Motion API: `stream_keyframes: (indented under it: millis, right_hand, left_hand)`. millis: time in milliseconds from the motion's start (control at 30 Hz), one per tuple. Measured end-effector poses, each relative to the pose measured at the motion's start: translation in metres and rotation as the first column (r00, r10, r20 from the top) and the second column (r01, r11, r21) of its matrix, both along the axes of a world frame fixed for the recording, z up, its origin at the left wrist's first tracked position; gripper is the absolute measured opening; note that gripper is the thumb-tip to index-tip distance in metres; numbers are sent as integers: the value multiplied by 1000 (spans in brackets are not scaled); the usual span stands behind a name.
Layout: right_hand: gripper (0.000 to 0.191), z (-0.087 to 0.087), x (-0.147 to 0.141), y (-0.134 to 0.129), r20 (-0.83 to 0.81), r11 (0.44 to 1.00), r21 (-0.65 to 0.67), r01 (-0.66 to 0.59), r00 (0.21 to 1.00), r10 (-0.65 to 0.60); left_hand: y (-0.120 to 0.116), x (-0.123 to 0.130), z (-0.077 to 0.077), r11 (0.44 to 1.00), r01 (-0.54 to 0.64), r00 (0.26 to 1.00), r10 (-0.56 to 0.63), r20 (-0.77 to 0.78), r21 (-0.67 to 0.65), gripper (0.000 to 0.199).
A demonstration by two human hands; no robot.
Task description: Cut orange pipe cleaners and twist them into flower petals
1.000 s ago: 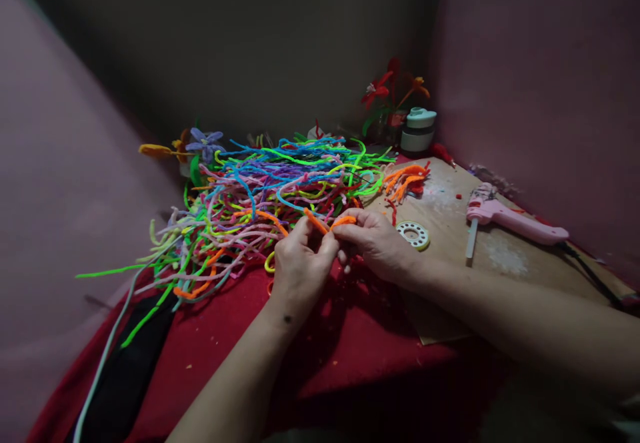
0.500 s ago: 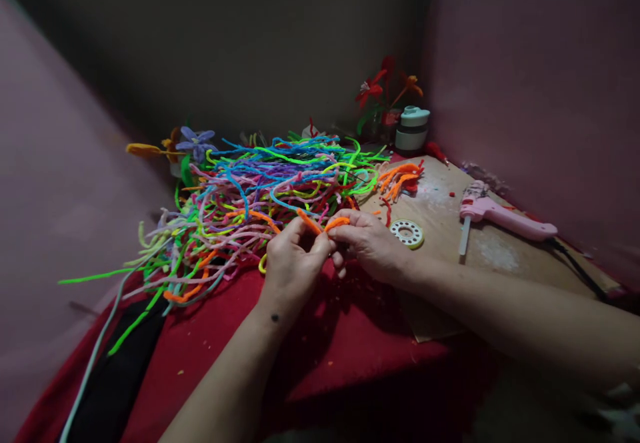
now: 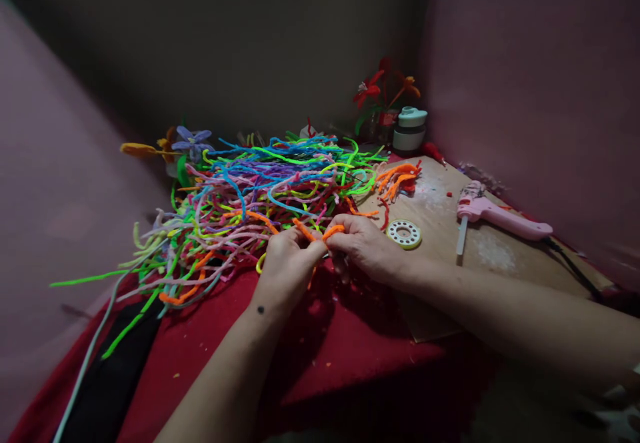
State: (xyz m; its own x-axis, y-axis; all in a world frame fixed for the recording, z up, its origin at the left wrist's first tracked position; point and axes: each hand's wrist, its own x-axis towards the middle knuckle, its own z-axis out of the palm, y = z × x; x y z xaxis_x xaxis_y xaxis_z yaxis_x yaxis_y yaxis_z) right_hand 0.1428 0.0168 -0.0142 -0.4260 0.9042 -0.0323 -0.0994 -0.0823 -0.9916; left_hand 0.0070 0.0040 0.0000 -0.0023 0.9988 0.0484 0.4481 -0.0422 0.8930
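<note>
An orange pipe cleaner [image 3: 333, 230] is pinched between both hands, its two upper ends spread in a V. My left hand [image 3: 287, 263] is closed on its left side, thumb pointing right. On the right side, my right hand [image 3: 363, 246] grips it with bent fingers; the lower fingers are partly in shadow. A short bit of orange shows below the hands. Just behind them spreads a large tangled pile of coloured pipe cleaners [image 3: 280, 170].
A brown board [image 3: 440, 263] on the red cloth [image 3: 200, 370] holds a pink glue gun [image 3: 510, 220], a round white disc [image 3: 404, 234] and orange pieces [image 3: 397, 180]. Behind stand a lidded container [image 3: 410, 130], red flowers [image 3: 369, 90] and a purple flower [image 3: 193, 142].
Both hands have moved slightly down and left with the orange pipe cleaner. A piece of orange now shows below the fingers. The whole view has shifted a little.
</note>
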Motion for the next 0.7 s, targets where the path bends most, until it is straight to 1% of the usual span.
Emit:
stream_keyframes:
  millis: [67, 133, 200, 300, 367, 467, 567, 633, 700]
  right_hand:
    - [7, 0, 0, 0, -11, 1000, -22, 1, 1000, -1]
    - [6, 1, 1, 1, -24, 1000, -25, 5, 1000, -6]
    - [7, 3, 1, 1, -11, 1000, -7, 10, 1000, -10]
    - [11, 5, 1, 0, 32, 999, 20, 27, 999, -28]
    - [11, 5, 2, 1, 28, 999, 25, 35, 999, -36]
    - [9, 4, 2, 2, -14, 999, 40, 16, 1000, -15]
    - [8, 3, 2, 4, -61, 999, 53, -11, 998, 14]
    - [7, 3, 2, 4, -78, 998, 52, -18, 997, 22]
    - [6, 3, 2, 4, -87, 999, 43, -19, 996, 23]
  left_hand:
    - [1, -1, -1, 992, 51, 988, -33, 148, -118, 9]
    - [2, 0, -2, 985, 78, 971, -41, 236, -151, 9]
    - [3, 2, -2, 991, 53, 965, -19, 261, -123, 9]
    - [1, 5, 0, 999, -31, 975, 40, 218, -43, 11]
    - [0, 7, 1, 998, -52, 976, 59, 207, -39, 13]
    - [-2, 9, 1, 995, -46, 963, 69, 261, -92, 12]
    - [-2, 10, 0, 989, -19, 916, 75, 394, -145, 10]
    - [-1, 10, -1, 986, 23, 883, 58, 465, -167, 9]
    - [-1, 10, -1, 985, 42, 876, 46, 481, -170, 8]
